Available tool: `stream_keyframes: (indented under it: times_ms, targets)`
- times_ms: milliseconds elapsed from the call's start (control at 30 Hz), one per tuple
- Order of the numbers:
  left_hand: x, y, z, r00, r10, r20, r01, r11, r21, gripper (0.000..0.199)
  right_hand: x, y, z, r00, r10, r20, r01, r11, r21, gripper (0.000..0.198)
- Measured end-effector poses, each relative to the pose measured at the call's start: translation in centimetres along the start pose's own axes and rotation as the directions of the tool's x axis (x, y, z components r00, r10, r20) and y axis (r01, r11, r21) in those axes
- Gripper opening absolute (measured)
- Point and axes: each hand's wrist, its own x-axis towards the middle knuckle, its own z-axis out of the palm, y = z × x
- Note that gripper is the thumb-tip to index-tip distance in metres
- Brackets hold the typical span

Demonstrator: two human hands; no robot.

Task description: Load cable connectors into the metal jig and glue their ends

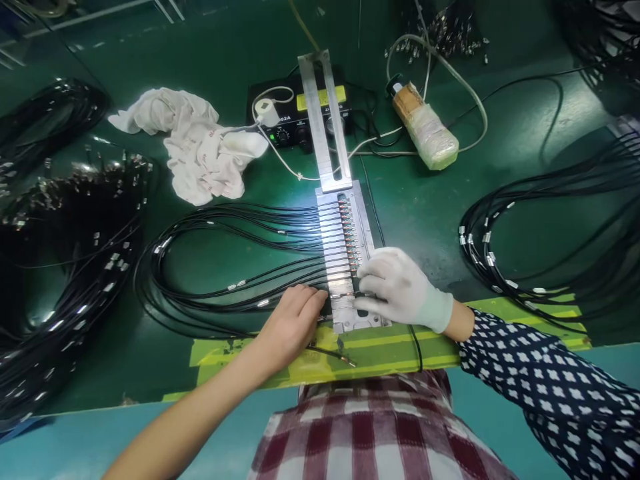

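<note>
A slotted metal fixture (pixel 335 243) lies on the green bench, with several black cables (pixel 280 215) set side by side across it. Their stripped, metal-tipped ends (pixel 350 227) point to the right. My bare left hand (pixel 293 323) is closed on a black cable at the fixture's lower left edge. At the right edge, my right hand (pixel 395 287), in a white glove, has its fingers curled over the lower slots; what they pinch is hidden. A loose cable end (pixel 345 360) sticks out below my left hand. A hinged metal frame (pixel 325 120) extends from the fixture's far end.
Behind the fixture stands a black control box (pixel 285 127) with a lit green light. White cloth gloves (pixel 200 147) lie left of it, a wrapped handheld tool (pixel 425 127) right. Cable bundles (pixel 75 267) crowd the left; another coil (pixel 490 247) lies right. Yellow tape (pixel 240 360) lines the front edge.
</note>
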Motion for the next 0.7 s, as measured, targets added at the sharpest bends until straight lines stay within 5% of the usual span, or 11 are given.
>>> stream_keyframes:
  times_ms: [200, 400, 700]
  targets:
    - [-0.3, 0.4, -0.3, 1.000, 0.005, 0.019, -0.006, 0.999, 0.049, 0.029, 0.2, -0.5, 0.1, 0.997, 0.083, 0.005, -0.083, 0.996, 0.019, 0.022]
    - [-0.8, 0.8, -0.1, 0.996, 0.079, -0.028, -0.075, 0.989, 0.126, 0.023, 0.4, -1.5, 0.2, 0.990, -0.136, 0.046, 0.133, 0.989, 0.064, 0.020]
    - [-7.3, -1.6, -3.3, 0.976, -0.108, -0.189, 0.180, 0.887, 0.426, 0.035, 0.2, -1.3, 1.5, 0.995, -0.094, -0.040, 0.101, 0.968, 0.229, 0.015]
